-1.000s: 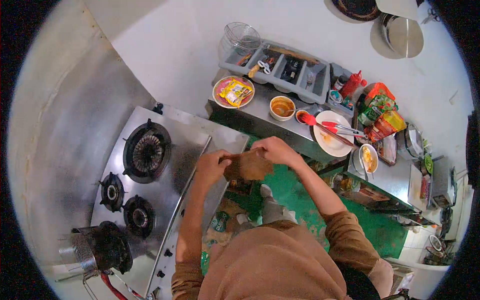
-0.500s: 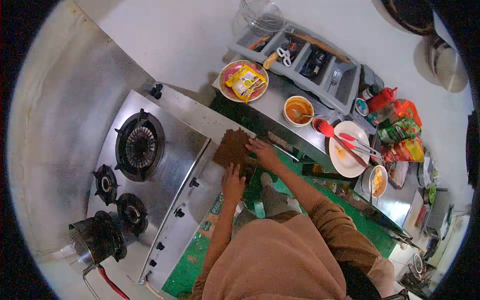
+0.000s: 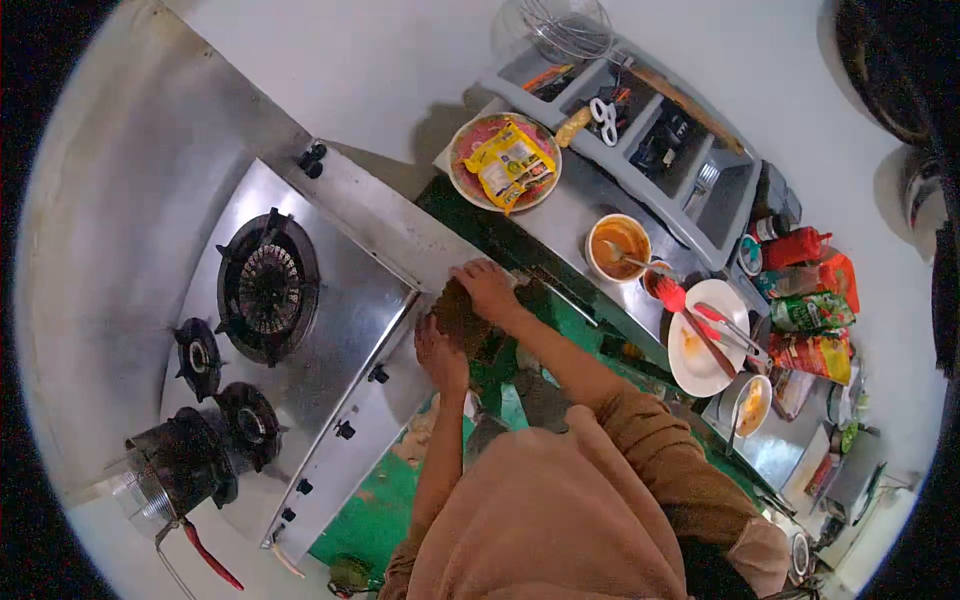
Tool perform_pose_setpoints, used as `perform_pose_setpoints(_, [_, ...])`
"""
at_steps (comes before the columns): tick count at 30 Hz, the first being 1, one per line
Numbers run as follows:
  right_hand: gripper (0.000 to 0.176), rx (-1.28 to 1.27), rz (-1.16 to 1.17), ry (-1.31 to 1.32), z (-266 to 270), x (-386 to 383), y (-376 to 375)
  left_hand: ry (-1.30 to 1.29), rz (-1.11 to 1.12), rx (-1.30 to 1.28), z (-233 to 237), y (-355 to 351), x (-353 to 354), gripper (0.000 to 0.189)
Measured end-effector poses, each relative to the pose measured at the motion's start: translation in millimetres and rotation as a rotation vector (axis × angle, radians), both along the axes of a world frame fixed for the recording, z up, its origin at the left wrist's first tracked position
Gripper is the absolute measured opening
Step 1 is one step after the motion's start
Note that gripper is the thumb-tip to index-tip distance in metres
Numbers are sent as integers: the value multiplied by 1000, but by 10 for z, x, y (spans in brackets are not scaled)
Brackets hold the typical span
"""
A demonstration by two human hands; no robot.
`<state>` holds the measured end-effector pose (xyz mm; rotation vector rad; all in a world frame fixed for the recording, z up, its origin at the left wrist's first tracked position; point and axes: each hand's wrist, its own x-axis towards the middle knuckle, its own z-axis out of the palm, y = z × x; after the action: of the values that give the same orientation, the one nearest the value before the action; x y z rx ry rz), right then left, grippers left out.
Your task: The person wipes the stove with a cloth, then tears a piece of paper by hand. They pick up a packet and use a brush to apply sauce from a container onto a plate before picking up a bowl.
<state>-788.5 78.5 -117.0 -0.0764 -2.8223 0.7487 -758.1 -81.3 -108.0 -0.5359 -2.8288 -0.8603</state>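
A dark brown cloth (image 3: 460,312) lies bunched at the edge of the steel counter, right of the stove's front corner, partly covered by both hands. My left hand (image 3: 440,352) is against its near left side, fingers pointing up toward the stove corner. On its upper right side rests my right hand (image 3: 487,290), fingers bent over the cloth. Both hands hold the cloth between them. The steel gas stove (image 3: 330,300) with black burners stands to the left.
To the right, a side counter carries a plate with a yellow packet (image 3: 512,165), a bowl of orange sauce (image 3: 618,246), a white plate with red utensils (image 3: 695,350), a grey cutlery tray (image 3: 660,140) and several sauce packs. A wire strainer (image 3: 180,470) is at lower left.
Both hands have moved up and left with the cloth, which is now more bunched and less visible. The camera view has shifted slightly, so the side counter appears farther right.
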Motion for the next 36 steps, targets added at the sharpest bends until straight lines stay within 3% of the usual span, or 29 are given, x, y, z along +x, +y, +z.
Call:
perform_pose_setpoints(2, [45,93,63,-62,50,8,15,-239,232,-61,289,102,-26,35])
perform_pose_setpoints(5, [40,138,93,-89,328,182,51,-143,169,-38,-47,-82,52,25])
perform_pose_setpoints(10, [28,-79,150,117,628,539,290,-123,74,235,289,-178,160,19])
perform_pose_setpoints(12, [21,-155,238,-125,919,673,372,-104,26,344,492,-244,209,19])
perform_pose_setpoints(14, [22,-192,286,-225,1219,746,393,-416,-19,319,858,-358,264,19])
perform_pose_setpoints(18, [28,-225,488,-363,1987,667,401,-398,-121,420,1422,-591,237,19])
perform_pose_setpoints(20, [29,-278,556,-292,2355,501,392,-213,-232,359,1885,-712,181,18])
perform_pose_setpoints(22, [30,-325,621,-227,2727,404,301,-189,-202,421,2231,-838,77,17])
perform_pose_setpoints(24, [24,-264,392,-157,3075,299,74,-156,-177,486,2510,-925,-42,16])
perform_pose_setpoints(25, [24,-254,403,-146,3179,262,1,-92,-171,536,2631,-958,-99,16])
perform_pose_setpoints(31, [17,-206,564,57,3555,259,-332,23,-92,655,3128,-1290,-65,13])
perform_pose_setpoints(33, [16,2,510,334,3625,292,-434,50,-94,636,3286,-1381,-32,13])
perform_pose_setpoints(36, [15,-186,514,335,3802,294,-579,65,-92,676,3465,-1487,-23,11])
